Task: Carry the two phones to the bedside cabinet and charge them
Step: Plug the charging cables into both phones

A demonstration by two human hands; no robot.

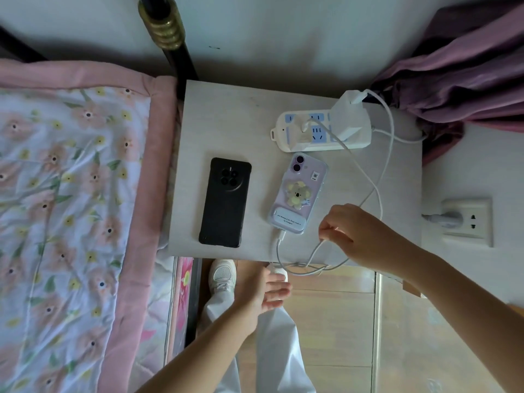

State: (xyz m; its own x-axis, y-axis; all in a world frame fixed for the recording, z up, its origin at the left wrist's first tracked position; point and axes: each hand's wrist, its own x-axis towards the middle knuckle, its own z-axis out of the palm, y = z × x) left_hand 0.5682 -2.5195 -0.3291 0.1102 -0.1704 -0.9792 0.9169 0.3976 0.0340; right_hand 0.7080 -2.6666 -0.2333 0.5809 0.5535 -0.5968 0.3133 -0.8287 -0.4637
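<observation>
Two phones lie face down on the pale bedside cabinet [226, 114]. The black phone [225, 202] is on the left with nothing plugged in. The purple phone [297, 194], in a clear case with a koala grip, has a white cable [279, 242] plugged into its bottom end. My right hand [357, 234] pinches a second white charging cable [314, 251] just right of the purple phone. My left hand [269, 290] hangs below the cabinet's front edge with fingers loosely apart, touching the cable loops there. A white power strip [320, 131] holds both chargers.
A bed with a pink floral quilt [71, 194] borders the cabinet on the left, with a dark bedpost [170, 38] behind. Purple curtain fabric [459, 75] hangs at the right. A wall socket [467, 219] is at the right. My shoe [222, 276] stands below on the floor.
</observation>
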